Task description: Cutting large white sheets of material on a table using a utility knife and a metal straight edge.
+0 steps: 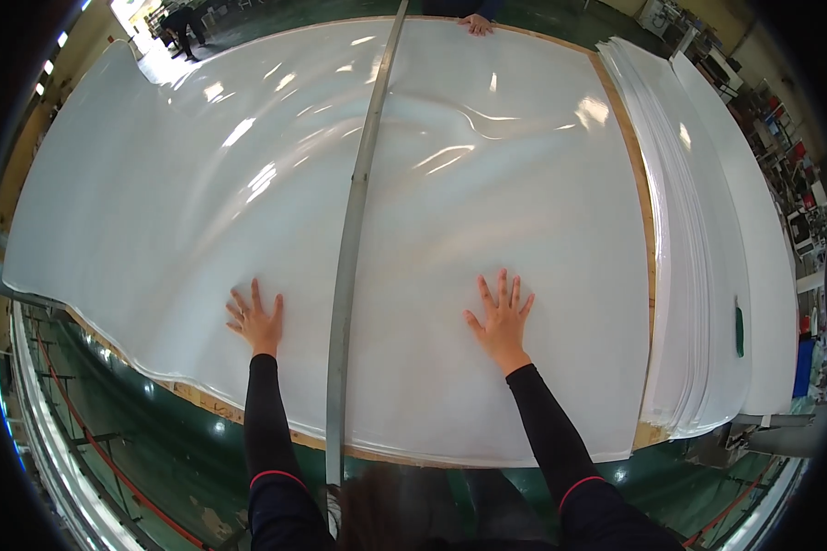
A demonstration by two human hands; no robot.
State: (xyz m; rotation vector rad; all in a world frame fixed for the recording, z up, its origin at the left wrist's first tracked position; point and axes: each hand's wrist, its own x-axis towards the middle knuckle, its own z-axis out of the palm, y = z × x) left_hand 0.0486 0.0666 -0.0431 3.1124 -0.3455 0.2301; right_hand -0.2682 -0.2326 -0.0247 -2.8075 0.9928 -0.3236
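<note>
The left hand point(259, 326) is in the lower left part of the frame, with its fingers spread wide and nothing in its grip. The right hand point(501, 329) is a bit below and right of the middle, spread out the same way, and it grips nothing too. Both lie palm down on a big, shiny white sheet point(496, 216) that fills most of the frame. The sheet has bumps and bright spots in its upper half. A long gray bar point(347, 248) lies across it between the two hands, running from the bottom up to the top. A wooden edge point(640, 174) shows under the sheet on the right. At the top, just right of the bar, another person's hand point(476, 25) rests by the far edge. More white sheets point(708, 239) are piled at the right — a small green thing point(739, 331) is on them. Green floor point(170, 427) shows at the lower left.
</note>
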